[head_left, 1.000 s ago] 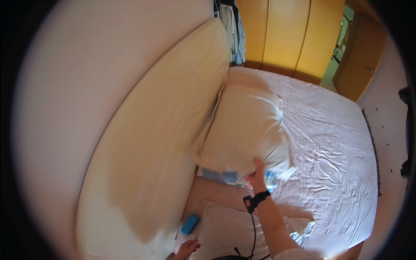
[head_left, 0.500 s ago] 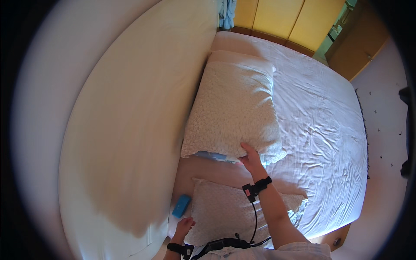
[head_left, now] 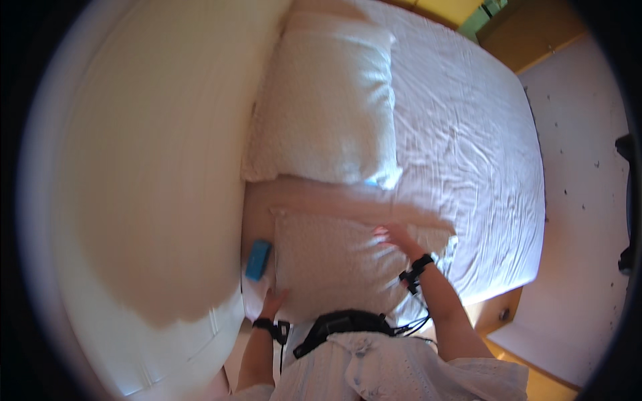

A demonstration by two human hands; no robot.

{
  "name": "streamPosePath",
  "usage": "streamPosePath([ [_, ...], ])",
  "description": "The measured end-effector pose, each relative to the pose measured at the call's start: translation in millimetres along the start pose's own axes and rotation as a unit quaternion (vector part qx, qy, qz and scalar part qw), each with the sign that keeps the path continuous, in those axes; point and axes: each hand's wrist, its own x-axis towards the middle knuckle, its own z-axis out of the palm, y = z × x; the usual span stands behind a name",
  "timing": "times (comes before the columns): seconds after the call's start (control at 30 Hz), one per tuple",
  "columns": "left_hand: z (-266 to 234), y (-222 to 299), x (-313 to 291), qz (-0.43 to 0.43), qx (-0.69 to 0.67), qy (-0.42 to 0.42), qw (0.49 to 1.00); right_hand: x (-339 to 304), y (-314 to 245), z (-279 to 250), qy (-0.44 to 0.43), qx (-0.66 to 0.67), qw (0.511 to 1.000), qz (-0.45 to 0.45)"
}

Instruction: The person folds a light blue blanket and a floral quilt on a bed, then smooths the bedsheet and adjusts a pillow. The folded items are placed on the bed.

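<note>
Across the near end of the bed lies a pale patterned pillow (head_left: 328, 260), with my body close to its near side. My right hand (head_left: 394, 236) rests over its far right part, fingers stretched out and slightly blurred. At the pillow's near left corner is my left hand (head_left: 273, 302), its fingers apart and touching or just beside the cloth. Farther off, a second pale pillow (head_left: 324, 107) lies flat against the headboard side, no hand on it. A small blue box-like object (head_left: 257, 260) sits on the sheet left of the near pillow.
A tall cream padded headboard (head_left: 147, 167) runs along the left. The wrinkled pale sheet (head_left: 468, 147) spreads to the right, with a white wall (head_left: 582, 160) beyond. Wooden furniture (head_left: 505, 311) stands at the lower right. A brown door (head_left: 528, 33) is at the far right.
My right hand has left the far pillow's near edge and come back to the near pillow. My left hand has reached the near pillow's corner. The view has shifted.
</note>
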Motion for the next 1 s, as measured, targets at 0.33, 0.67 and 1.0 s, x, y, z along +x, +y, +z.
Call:
streamPosePath([
  [0.33, 22, 29, -41, 0.074, 0.001, -0.057, 0.996, -226, 94, -17, 0.444, 0.367, 0.794, 0.194],
  [0.67, 44, 66, -112, -0.005, -0.021, -0.060, 0.998, -294, 210, 55, 0.567, 0.357, 0.666, 0.327],
  [1.0, 74, 165, -217, -0.009, -0.210, -0.145, 0.967, -306, 278, 94, 0.387, 0.718, 0.557, 0.154],
])
